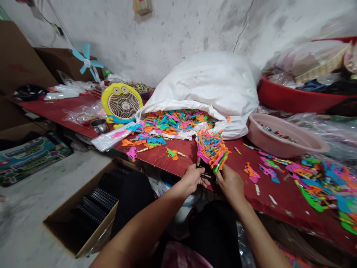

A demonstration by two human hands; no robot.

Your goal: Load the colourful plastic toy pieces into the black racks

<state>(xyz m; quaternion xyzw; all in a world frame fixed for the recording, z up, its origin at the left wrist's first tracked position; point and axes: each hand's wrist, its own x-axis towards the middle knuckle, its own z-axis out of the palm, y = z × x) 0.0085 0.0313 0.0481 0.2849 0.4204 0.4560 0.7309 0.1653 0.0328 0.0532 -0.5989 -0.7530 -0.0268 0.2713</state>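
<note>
A black rack (205,174) sits at the near edge of a red table (237,163), its top packed with a thick bundle of plastic toys (210,147) in orange, pink, blue and green; take that bundle as the centre of the clock. The left hand (195,178) is at seven o'clock, thumb and fingers wrapped on the near left part of the rack, grasping it. The right hand (230,182) is at five o'clock, fingers bent against the bundle's near right corner beside a green stick (221,162); I cannot tell whether it grips the stick, the rack or neither. At twelve o'clock a big white sack (206,82) lies with its mouth towards the person, more toys of the same colours showing inside. Toward nine o'clock an orange and green toy (172,152) rests on the table, with a clear plastic bag (110,139) farther out. A yellow fan (122,104) stands at ten o'clock, and a blue fan (87,63) behind it. At three o'clock is a pink basin (279,144) holding small coloured pieces, and at two a red tub (301,100). An orange toy (251,172) lies at four o'clock. Down at eight, a cardboard box (102,234) on the floor contains black trays (100,199).
</note>
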